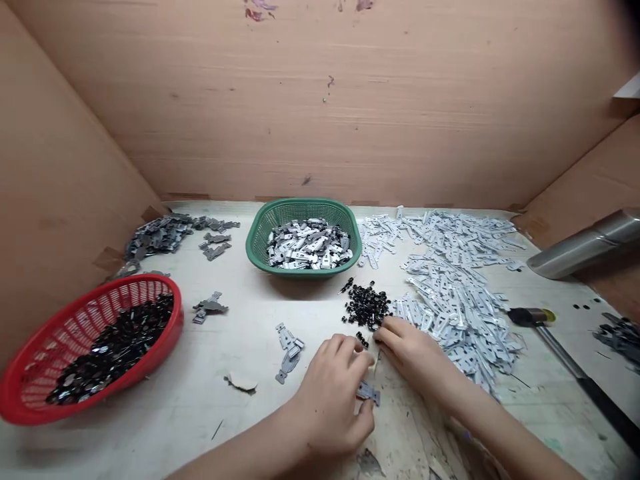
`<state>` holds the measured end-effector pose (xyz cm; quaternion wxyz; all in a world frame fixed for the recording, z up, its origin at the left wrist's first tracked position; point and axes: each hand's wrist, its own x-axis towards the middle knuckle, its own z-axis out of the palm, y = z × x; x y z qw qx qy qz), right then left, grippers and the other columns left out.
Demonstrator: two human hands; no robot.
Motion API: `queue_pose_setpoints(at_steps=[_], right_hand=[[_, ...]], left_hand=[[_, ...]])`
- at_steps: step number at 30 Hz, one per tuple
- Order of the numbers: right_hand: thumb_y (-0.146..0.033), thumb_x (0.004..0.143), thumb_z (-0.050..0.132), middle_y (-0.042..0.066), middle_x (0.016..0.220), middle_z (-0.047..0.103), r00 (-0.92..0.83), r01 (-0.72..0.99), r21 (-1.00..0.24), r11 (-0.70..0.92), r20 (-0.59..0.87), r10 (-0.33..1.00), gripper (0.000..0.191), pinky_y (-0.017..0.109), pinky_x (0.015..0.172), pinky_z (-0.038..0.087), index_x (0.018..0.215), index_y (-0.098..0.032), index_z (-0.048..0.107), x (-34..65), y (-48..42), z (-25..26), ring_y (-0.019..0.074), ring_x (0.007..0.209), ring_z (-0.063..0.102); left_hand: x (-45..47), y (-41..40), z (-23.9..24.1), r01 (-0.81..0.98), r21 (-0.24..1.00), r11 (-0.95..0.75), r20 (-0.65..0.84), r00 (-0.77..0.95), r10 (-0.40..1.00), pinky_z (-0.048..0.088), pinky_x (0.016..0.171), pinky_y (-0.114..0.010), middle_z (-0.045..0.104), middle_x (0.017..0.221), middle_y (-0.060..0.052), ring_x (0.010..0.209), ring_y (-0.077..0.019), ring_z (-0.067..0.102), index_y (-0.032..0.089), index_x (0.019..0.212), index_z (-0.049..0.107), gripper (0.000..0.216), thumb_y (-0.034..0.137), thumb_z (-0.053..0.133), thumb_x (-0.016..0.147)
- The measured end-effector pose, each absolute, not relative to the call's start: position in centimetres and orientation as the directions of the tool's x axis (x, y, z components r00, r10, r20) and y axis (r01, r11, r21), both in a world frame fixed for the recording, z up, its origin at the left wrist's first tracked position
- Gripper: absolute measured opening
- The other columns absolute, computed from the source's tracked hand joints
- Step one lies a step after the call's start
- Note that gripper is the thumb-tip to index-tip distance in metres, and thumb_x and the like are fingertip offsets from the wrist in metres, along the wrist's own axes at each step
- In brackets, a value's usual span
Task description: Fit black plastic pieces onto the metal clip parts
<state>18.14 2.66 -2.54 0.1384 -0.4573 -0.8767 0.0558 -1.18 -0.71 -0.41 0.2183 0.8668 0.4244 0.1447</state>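
My left hand rests on the white table near the front, its fingers curled and pinching a small grey metal plate. My right hand lies just to its right, its fingertips drawn together at the near edge of a small pile of black round pieces. What its fingertips hold, if anything, I cannot make out. Two grey metal plates lie just left of my left hand.
A green basket of assembled grey-and-white parts stands at the back centre. A red basket of black pieces is at front left. White metal strips spread to the right, grey plates at back left. A hammer lies right. Cardboard walls surround the table.
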Motion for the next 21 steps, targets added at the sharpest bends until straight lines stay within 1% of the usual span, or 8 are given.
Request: queue_pose_setpoints(at_steps=[2, 4, 6, 9, 13, 16, 18, 21], right_hand=[[-0.008, 0.086, 0.039, 0.004, 0.076, 0.051, -0.556, 0.769, -0.191, 0.610, 0.272, 0.785, 0.020, 0.024, 0.057, 0.038, 0.077, -0.017, 0.055, 18.1, 2.3, -3.7, 0.0159, 0.068, 0.048], [-0.007, 0.087, 0.037, 0.005, 0.074, 0.050, -0.551, 0.768, -0.175, 0.616, 0.310, 0.775, 0.023, 0.025, 0.057, 0.038, 0.075, -0.017, 0.054, 18.1, 2.0, -4.2, 0.0161, 0.067, 0.047], [-0.009, 0.088, 0.037, 0.005, 0.074, 0.049, -0.554, 0.768, -0.161, 0.620, 0.318, 0.769, 0.022, 0.025, 0.055, 0.037, 0.074, -0.016, 0.053, 18.0, 1.8, -4.2, 0.0160, 0.066, 0.046], [-0.010, 0.087, 0.040, 0.006, 0.075, 0.049, -0.560, 0.774, -0.130, 0.620, 0.317, 0.765, 0.019, 0.025, 0.055, 0.036, 0.076, -0.015, 0.054, 17.6, 1.5, -4.0, 0.0162, 0.067, 0.045], [-0.004, 0.085, 0.039, 0.006, 0.076, 0.050, -0.565, 0.783, -0.093, 0.615, 0.306, 0.766, 0.020, 0.026, 0.054, 0.036, 0.074, -0.016, 0.052, 17.3, 1.5, -4.4, 0.0175, 0.068, 0.046], [-0.006, 0.086, 0.039, 0.006, 0.075, 0.052, -0.539, 0.763, -0.202, 0.614, 0.326, 0.777, 0.018, 0.027, 0.056, 0.039, 0.078, -0.016, 0.052, 17.7, 1.4, -4.4, 0.0174, 0.068, 0.049], [-0.011, 0.088, 0.039, 0.005, 0.074, 0.053, -0.462, 0.745, -0.353, 0.567, 0.341, 0.819, 0.015, 0.027, 0.056, 0.042, 0.081, -0.017, 0.051, 18.1, 1.1, -3.6, 0.0166, 0.065, 0.050], [-0.017, 0.089, 0.042, 0.005, 0.075, 0.055, -0.334, 0.658, -0.598, 0.459, 0.315, 0.888, 0.011, 0.026, 0.054, 0.043, 0.086, -0.020, 0.051, 18.3, -0.2, -1.4, 0.0163, 0.065, 0.054]], left_hand=[[-1.1, -0.9, 0.0, 0.815, 0.433, -0.386, -0.040, 0.445, 0.895, 0.041, 0.076, -0.041, 0.052, 0.101, -0.012, 0.092, -0.0283, 0.048, 0.016, 0.102, 0.052, 0.031, 0.028, 0.054, 0.074], [-1.0, -0.8, -0.1, 0.885, 0.375, -0.276, -0.156, 0.354, 0.922, 0.043, 0.068, -0.038, 0.052, 0.098, -0.012, 0.084, -0.0263, 0.052, 0.015, 0.097, 0.053, 0.021, 0.023, 0.044, 0.079], [-1.1, -0.7, -0.4, 0.885, 0.394, -0.248, -0.223, 0.354, 0.908, 0.042, 0.061, -0.032, 0.053, 0.097, -0.009, 0.076, -0.0217, 0.054, 0.017, 0.092, 0.053, 0.017, 0.017, 0.039, 0.081], [-1.4, -0.8, -0.6, 0.867, 0.447, -0.220, -0.202, 0.338, 0.919, 0.039, 0.057, -0.029, 0.052, 0.094, -0.007, 0.070, -0.0190, 0.055, 0.018, 0.090, 0.051, 0.018, 0.021, 0.034, 0.086], [-1.6, -1.2, -0.6, 0.854, 0.477, -0.207, -0.230, 0.349, 0.909, 0.036, 0.054, -0.028, 0.052, 0.097, -0.007, 0.069, -0.0201, 0.055, 0.019, 0.092, 0.051, 0.019, 0.031, 0.052, 0.077], [-1.6, -1.3, -1.0, 0.813, 0.557, -0.171, -0.265, 0.369, 0.891, 0.035, 0.057, -0.027, 0.056, 0.090, -0.005, 0.069, -0.0188, 0.054, 0.019, 0.081, 0.053, 0.013, 0.019, 0.059, 0.069], [-1.5, -1.1, -1.4, 0.722, 0.686, -0.095, -0.254, 0.359, 0.898, 0.036, 0.059, -0.026, 0.058, 0.081, -0.002, 0.069, -0.0176, 0.054, 0.019, 0.076, 0.053, 0.010, 0.018, 0.060, 0.068], [-1.3, -0.9, -1.6, 0.471, 0.873, 0.125, -0.307, 0.332, 0.892, 0.036, 0.052, -0.022, 0.056, 0.064, 0.002, 0.058, -0.0139, 0.052, 0.019, 0.073, 0.054, 0.014, 0.025, 0.065, 0.067]])
